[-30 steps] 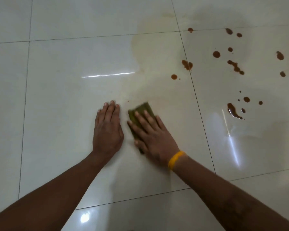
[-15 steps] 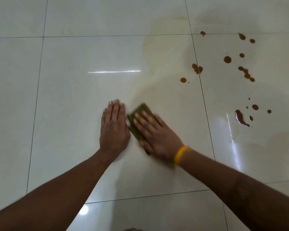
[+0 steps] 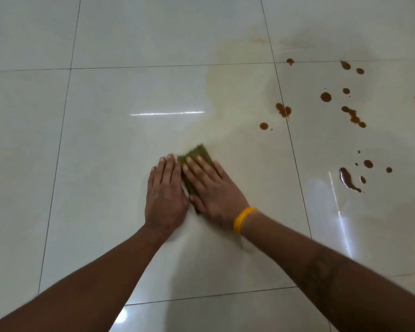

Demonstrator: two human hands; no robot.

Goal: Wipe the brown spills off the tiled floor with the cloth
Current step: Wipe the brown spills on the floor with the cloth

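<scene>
A folded green cloth (image 3: 197, 159) is pressed flat to the floor under the right hand (image 3: 213, 188).

No grasp is made: the right hand's fingers are spread apart and laid flat over the coarse cloth, a yellow band (image 3: 243, 219) worn at the wrist. The left hand (image 3: 164, 192) is laid palm-down on bare tile, fingers together, touching the cloth's edge at nine o'clock. Round and streaked brown spills (image 3: 345, 111) are scattered at two o'clock, well apart from the cloth, on the glossy pale tiled floor (image 3: 106, 140), beside a faint tan smear (image 3: 237, 87).
</scene>
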